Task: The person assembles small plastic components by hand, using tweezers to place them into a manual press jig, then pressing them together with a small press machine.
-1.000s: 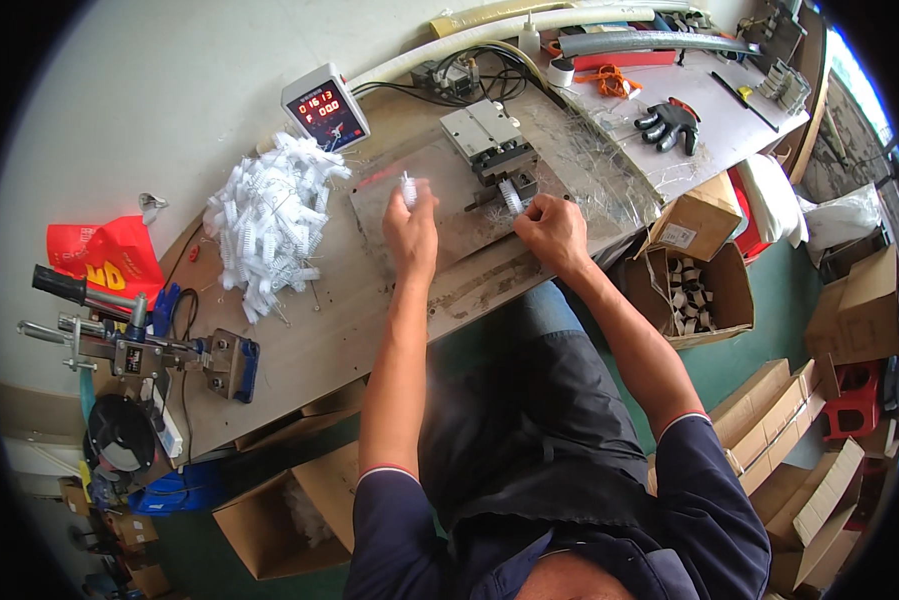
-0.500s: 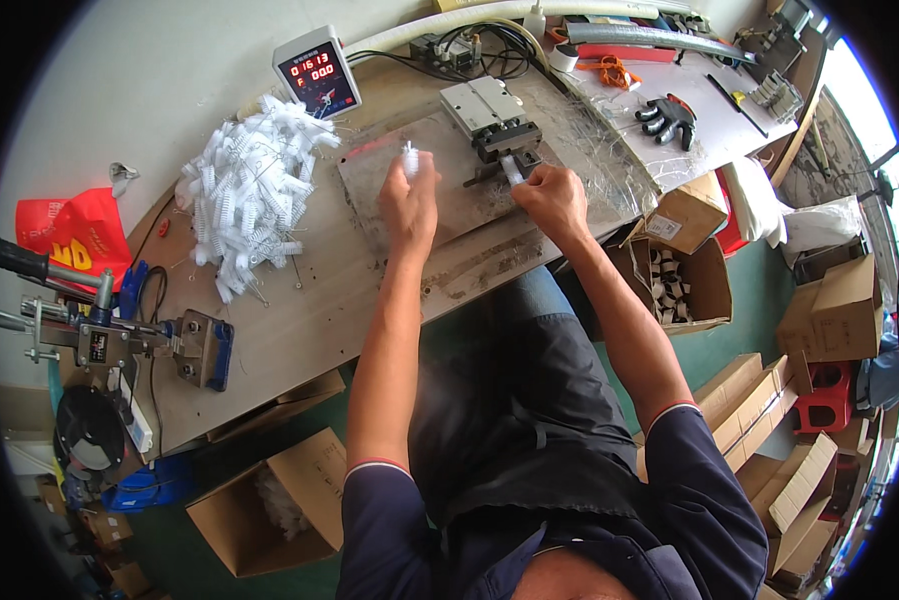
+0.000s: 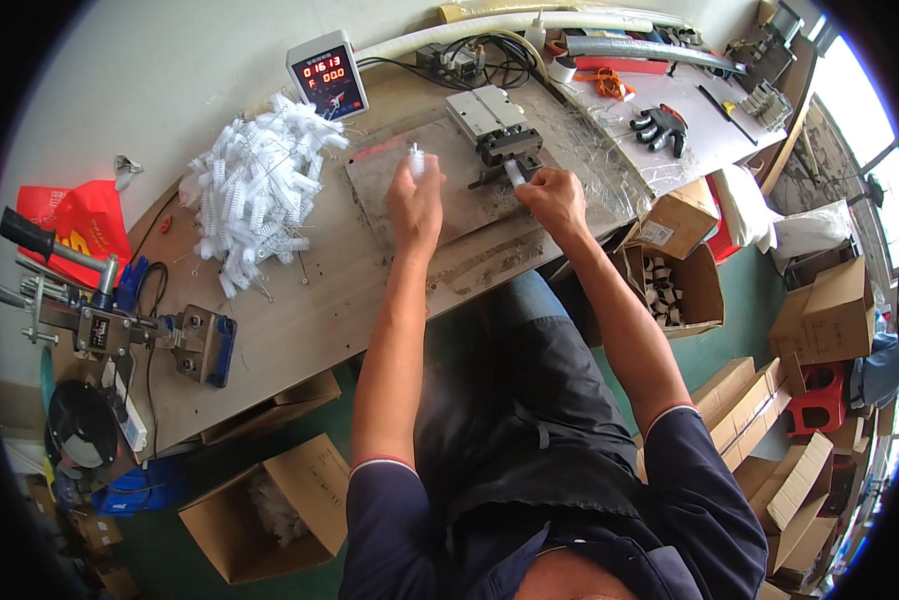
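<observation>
My left hand (image 3: 415,208) is closed around a small white bristle brush (image 3: 416,158), whose bristles stick out above the fingers. To its right, my right hand (image 3: 555,200) pinches the near end of another white brush (image 3: 512,172). That brush's far end reaches into the dark jaws of a metal clamping device (image 3: 489,118) on the bench. Beyond my left hand, on the left, lies a large heap of white brushes (image 3: 254,190) with thin wire stems, some ending in loops.
A counter box (image 3: 327,75) with a red display stands behind the heap. A lever press (image 3: 199,345) is fixed at the bench's left end. A black-and-grey glove (image 3: 661,130) lies on the right table. Cardboard boxes (image 3: 259,520) stand on the floor at both sides.
The whole view has shifted slightly. Both hands keep nearly the same place and grip, the left on its brush and the right on the brush at the clamping device.
</observation>
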`<state>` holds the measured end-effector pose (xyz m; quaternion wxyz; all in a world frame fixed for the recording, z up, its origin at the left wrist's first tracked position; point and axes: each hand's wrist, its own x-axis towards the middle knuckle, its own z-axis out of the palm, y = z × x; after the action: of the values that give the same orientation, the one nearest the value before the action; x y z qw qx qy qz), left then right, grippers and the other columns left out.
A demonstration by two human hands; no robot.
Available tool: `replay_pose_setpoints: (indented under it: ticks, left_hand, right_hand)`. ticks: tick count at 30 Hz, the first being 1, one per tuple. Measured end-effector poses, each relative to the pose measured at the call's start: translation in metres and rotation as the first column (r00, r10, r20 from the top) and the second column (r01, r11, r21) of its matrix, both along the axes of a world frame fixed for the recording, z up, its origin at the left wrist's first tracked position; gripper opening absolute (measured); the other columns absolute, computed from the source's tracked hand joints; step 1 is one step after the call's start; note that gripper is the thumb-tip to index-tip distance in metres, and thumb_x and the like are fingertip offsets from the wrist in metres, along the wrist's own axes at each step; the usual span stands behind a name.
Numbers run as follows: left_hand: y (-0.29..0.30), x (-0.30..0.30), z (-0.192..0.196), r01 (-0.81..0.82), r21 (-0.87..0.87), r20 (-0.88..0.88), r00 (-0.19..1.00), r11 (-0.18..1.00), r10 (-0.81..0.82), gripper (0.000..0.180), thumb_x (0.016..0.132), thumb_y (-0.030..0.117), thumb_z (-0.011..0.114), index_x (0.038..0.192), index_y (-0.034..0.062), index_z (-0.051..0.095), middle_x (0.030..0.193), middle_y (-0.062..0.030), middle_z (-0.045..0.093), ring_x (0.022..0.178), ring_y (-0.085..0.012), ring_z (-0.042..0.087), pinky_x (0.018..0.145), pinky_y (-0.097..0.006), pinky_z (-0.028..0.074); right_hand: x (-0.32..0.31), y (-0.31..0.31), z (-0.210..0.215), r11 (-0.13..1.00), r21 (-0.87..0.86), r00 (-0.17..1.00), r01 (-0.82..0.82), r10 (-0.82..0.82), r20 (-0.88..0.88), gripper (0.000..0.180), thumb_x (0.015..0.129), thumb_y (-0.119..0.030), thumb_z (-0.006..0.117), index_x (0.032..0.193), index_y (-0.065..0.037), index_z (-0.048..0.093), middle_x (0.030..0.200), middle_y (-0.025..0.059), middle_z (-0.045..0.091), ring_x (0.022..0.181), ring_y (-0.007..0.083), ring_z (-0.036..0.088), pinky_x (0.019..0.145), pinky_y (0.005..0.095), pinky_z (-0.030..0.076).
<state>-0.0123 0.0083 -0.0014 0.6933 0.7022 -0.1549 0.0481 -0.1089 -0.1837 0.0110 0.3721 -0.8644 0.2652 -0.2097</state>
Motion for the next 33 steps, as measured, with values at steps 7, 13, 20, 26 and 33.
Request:
replay_pose_setpoints:
  ticks: [7,13,20,26,33]
  left_hand:
    - [0.001,-0.001,0.003,-0.084,0.090,-0.021,0.996,0.992,0.086,0.036,0.104,0.039,0.062,0.109,0.0036,0.069,0.091,-0.0036,0.070,0.083,-0.0116,0.059,0.076,-0.030,0.048]
    - [0.000,-0.003,0.004,-0.174,0.155,0.062,0.984,0.972,0.166,0.032,0.102,0.033,0.061,0.102,0.0004,0.065,0.082,-0.0149,0.069,0.078,-0.0269,0.067,0.075,-0.040,0.051]
    - [-0.004,-0.013,0.009,-0.088,0.265,0.103,0.993,0.960,0.062,0.030,0.102,0.031,0.061,0.104,0.0015,0.065,0.082,-0.0162,0.069,0.078,-0.0317,0.068,0.075,-0.043,0.051]
    - [-0.014,-0.021,0.011,-0.118,0.488,0.267,0.963,0.865,-0.020,0.025,0.102,0.027,0.061,0.109,0.0033,0.066,0.094,-0.0188,0.072,0.087,-0.0390,0.070,0.077,-0.046,0.053]
    - [-0.034,-0.033,0.005,-0.228,0.598,0.502,0.854,0.769,-0.137,0.017,0.092,0.014,0.069,0.106,0.0074,0.063,0.098,-0.0162,0.067,0.089,-0.0407,0.067,0.075,-0.050,0.054]
  right_hand:
    - [-0.002,0.003,0.001,0.999,0.045,1.000,-0.002,0.002,-0.004,0.021,0.067,-0.026,0.070,0.071,-0.005,0.072,0.067,0.0159,0.067,0.067,0.0310,0.068,0.067,0.0425,0.053]
    - [-0.002,0.016,-0.003,0.997,-0.027,0.995,0.078,-0.077,0.058,0.025,0.076,-0.029,0.072,0.073,-0.005,0.068,0.070,0.0166,0.068,0.071,0.0356,0.069,0.069,0.0452,0.053]
    - [-0.007,0.019,-0.008,0.994,-0.075,0.993,0.074,-0.066,0.100,0.028,0.082,-0.033,0.074,0.077,-0.005,0.070,0.071,0.0157,0.069,0.072,0.0354,0.069,0.071,0.0448,0.054]
    - [-0.007,0.021,-0.004,0.995,-0.063,0.994,0.074,-0.068,0.084,0.030,0.083,-0.036,0.074,0.078,-0.007,0.071,0.074,0.0168,0.071,0.077,0.0384,0.071,0.074,0.0475,0.055]
    - [-0.006,0.020,-0.006,0.997,-0.023,0.990,0.075,-0.072,0.121,0.030,0.084,-0.037,0.073,0.077,-0.008,0.070,0.073,0.0174,0.070,0.075,0.0391,0.071,0.073,0.0486,0.054]
